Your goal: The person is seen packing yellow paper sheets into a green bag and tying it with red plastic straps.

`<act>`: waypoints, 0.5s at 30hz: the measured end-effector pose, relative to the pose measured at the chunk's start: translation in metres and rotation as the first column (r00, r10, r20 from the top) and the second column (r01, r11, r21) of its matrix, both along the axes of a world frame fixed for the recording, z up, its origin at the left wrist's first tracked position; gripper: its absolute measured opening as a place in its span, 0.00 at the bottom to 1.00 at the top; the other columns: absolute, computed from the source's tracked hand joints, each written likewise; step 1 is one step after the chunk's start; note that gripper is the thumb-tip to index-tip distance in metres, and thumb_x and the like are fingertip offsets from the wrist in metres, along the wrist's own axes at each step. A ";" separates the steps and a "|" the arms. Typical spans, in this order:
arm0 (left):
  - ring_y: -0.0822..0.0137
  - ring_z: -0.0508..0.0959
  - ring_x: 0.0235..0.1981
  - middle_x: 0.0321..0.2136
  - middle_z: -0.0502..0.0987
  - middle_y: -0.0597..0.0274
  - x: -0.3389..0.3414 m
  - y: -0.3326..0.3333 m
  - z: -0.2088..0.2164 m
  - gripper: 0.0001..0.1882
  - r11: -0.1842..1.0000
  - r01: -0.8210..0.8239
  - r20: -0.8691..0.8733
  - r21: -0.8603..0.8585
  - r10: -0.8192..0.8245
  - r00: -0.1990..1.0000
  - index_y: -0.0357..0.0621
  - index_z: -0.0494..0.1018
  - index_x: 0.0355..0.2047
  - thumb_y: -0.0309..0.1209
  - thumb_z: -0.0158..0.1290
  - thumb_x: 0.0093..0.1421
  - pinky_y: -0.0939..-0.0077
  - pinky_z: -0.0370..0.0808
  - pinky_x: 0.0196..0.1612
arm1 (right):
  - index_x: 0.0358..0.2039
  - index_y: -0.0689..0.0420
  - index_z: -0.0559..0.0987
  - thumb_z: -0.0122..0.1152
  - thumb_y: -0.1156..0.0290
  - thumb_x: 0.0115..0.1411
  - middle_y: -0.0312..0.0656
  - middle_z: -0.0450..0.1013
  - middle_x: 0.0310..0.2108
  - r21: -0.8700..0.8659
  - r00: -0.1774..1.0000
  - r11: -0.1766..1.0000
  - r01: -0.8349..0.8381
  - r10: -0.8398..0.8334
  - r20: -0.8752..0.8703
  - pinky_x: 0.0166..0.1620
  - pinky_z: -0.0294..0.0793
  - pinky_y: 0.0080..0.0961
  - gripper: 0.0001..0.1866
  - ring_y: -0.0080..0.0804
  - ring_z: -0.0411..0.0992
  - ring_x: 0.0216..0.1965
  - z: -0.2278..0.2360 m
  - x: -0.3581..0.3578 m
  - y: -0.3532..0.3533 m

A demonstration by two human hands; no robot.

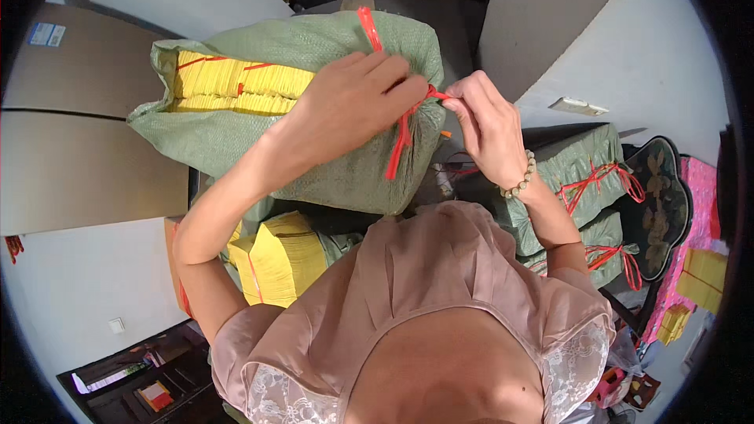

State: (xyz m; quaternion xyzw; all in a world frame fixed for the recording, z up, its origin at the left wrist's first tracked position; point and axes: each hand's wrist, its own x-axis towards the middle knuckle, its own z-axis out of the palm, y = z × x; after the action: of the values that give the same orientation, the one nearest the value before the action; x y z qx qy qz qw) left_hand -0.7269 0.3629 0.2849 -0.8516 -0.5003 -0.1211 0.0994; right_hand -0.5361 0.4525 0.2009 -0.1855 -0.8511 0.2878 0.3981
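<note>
A green woven sack lies in front of me, its left end gaping over stacked bundles of yellow paper. Red plastic string is at the gathered right end, one tail pointing up and another hanging down. My left hand rests over the sack with its fingers curled together at the string's knot; its fingertips are partly hidden. Just beyond the sack's right end, my right hand pinches a short stretch of the string between thumb and forefinger. A beaded bracelet circles the right wrist.
Two filled green sacks tied with red string stand at my right, beside a dark scalloped chair back. More yellow paper sits below the main sack. A refrigerator is at the left, and a wall with a socket at the right.
</note>
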 end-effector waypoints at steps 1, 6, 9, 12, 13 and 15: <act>0.56 0.73 0.33 0.31 0.69 0.60 0.000 -0.001 0.004 0.13 1.000 0.007 -0.047 -0.018 -0.008 0.999 0.44 0.69 0.36 0.24 0.54 0.48 0.65 0.72 0.33 | 0.33 0.59 0.71 0.57 0.76 0.59 0.46 0.64 0.26 -0.006 1.000 1.000 0.008 -0.008 -0.004 0.30 0.68 0.36 0.04 0.48 0.69 0.28 -0.003 0.002 0.001; 0.56 0.73 0.32 0.30 0.69 0.60 0.001 -0.003 0.016 0.16 0.990 0.032 -0.068 -0.141 -0.042 0.997 0.43 0.69 0.37 0.24 0.55 0.46 0.65 0.72 0.33 | 0.30 0.58 0.68 0.56 0.76 0.58 0.45 0.62 0.25 0.052 0.998 0.997 -0.061 0.059 0.033 0.26 0.66 0.38 0.05 0.46 0.67 0.25 -0.023 0.012 0.011; 0.57 0.73 0.32 0.28 0.68 0.60 0.005 0.001 0.018 0.14 0.981 0.044 -0.003 -0.189 -0.045 0.999 0.43 0.69 0.35 0.24 0.56 0.47 0.66 0.72 0.33 | 0.30 0.57 0.68 0.57 0.75 0.58 0.44 0.62 0.25 0.091 0.997 0.993 -0.074 0.072 0.027 0.24 0.66 0.37 0.06 0.46 0.67 0.23 -0.030 0.014 0.018; 0.56 0.73 0.31 0.27 0.68 0.58 0.007 0.002 0.021 0.12 0.963 0.014 0.054 -0.270 0.001 0.999 0.43 0.70 0.35 0.23 0.55 0.49 0.66 0.72 0.33 | 0.30 0.57 0.68 0.58 0.75 0.57 0.43 0.62 0.25 0.098 0.993 0.988 -0.122 0.121 0.015 0.23 0.66 0.36 0.06 0.45 0.68 0.23 -0.035 0.015 0.024; 0.53 0.73 0.30 0.28 0.69 0.56 0.007 0.002 0.022 0.13 0.943 -0.017 0.100 -0.333 0.054 0.994 0.42 0.71 0.37 0.21 0.55 0.50 0.65 0.71 0.33 | 0.30 0.57 0.68 0.58 0.75 0.57 0.43 0.62 0.25 0.093 0.993 0.989 -0.116 0.116 0.010 0.23 0.66 0.36 0.06 0.45 0.68 0.23 -0.037 0.017 0.028; 0.53 0.73 0.29 0.28 0.70 0.55 0.007 0.001 0.026 0.11 0.926 -0.061 0.130 -0.373 0.118 0.985 0.41 0.71 0.36 0.21 0.55 0.52 0.66 0.72 0.32 | 0.30 0.56 0.69 0.58 0.75 0.56 0.43 0.62 0.25 0.128 0.989 0.982 -0.140 0.133 0.064 0.23 0.66 0.36 0.07 0.45 0.68 0.23 -0.041 0.022 0.036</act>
State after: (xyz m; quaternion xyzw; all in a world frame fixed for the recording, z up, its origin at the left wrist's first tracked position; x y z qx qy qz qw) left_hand -0.7199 0.3639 0.3112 -0.8198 -0.5585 -0.0844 -0.0941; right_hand -0.5145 0.4881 0.1599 -0.1079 -0.8896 0.2522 0.3653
